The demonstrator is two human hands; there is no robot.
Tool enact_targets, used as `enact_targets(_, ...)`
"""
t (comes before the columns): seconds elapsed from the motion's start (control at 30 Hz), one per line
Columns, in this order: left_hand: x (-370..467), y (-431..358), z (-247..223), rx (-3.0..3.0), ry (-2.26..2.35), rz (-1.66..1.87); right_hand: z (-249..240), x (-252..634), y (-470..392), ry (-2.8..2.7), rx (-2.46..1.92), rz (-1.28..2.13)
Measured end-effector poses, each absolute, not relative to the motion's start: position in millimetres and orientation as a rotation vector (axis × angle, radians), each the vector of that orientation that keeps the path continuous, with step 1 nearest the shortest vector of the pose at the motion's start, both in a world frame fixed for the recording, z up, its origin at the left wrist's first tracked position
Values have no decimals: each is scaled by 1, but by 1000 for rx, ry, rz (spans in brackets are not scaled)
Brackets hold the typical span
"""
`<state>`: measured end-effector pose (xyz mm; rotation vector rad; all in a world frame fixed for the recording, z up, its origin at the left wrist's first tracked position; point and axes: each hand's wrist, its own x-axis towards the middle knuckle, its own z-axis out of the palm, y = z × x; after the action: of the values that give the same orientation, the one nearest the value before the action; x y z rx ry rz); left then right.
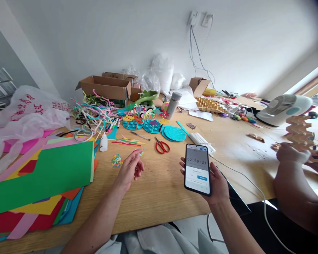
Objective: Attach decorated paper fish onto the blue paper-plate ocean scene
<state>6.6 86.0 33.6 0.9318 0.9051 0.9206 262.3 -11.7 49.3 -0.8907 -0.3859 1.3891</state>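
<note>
In my right hand lies a smartphone, its lit screen facing me with a timer reading 02:59:31. My left hand hovers over the wooden table, holding nothing, its fingers loosely bent and partly apart. Close to its fingertips is a small pile of colourful paper bits. Beyond it are red-handled scissors, a pen, thin coloured strips and a white glue bottle. Turquoise round discs lie farther back.
Coloured paper sheets and a plastic bag cover the left side. Pipe cleaners, a cardboard box and a grey bottle stand behind. At right, a co-worker's hand holds an egg-carton piece near a fan.
</note>
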Motion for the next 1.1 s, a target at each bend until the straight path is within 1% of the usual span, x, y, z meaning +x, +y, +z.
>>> enact_targets(1.1,7,84,36,929,908,898,46,262,-7,-331,-925,1457)
